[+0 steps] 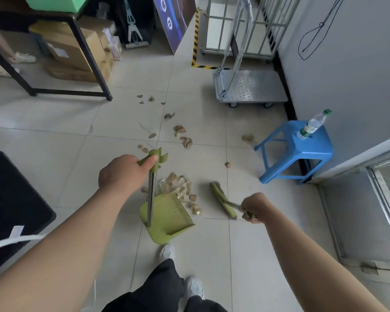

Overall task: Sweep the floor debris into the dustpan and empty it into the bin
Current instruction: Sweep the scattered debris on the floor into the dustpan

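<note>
A green dustpan [169,219] stands on the tiled floor on a long metal handle, and my left hand [122,174] grips the green top of that handle. My right hand [254,208] holds the handle of a green broom [221,199], whose head rests on the floor just right of the pan. A pile of brown scraps [178,188] lies at the pan's mouth, between pan and broom. More loose scraps [185,138] trail away across the tiles toward the back. No bin shows clearly.
A blue plastic stool [302,149] with a water bottle [313,124] stands at the right by the wall. A metal platform trolley [248,86] sits behind it. A black-framed table [83,52] over cardboard boxes is back left. A black object [14,199] is at my left.
</note>
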### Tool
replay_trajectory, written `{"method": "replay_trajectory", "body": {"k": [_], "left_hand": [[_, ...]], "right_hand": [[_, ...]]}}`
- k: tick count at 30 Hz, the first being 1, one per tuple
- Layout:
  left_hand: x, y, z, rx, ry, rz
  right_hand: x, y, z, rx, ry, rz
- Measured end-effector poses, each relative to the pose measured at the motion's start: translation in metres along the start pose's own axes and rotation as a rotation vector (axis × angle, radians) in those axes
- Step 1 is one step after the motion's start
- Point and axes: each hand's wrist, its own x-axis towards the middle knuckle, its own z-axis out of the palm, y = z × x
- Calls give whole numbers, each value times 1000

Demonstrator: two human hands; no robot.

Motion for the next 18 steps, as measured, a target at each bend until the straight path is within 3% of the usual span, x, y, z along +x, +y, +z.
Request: {"method": "replay_trajectory", "body": {"k": [7, 18], "left_hand": [[42, 14, -15, 8, -39, 53], [96, 76, -22, 24, -75, 143]], "right_hand": [[-21, -51, 26, 77, -68, -21], [-2, -54, -72, 196, 106, -50]]}}
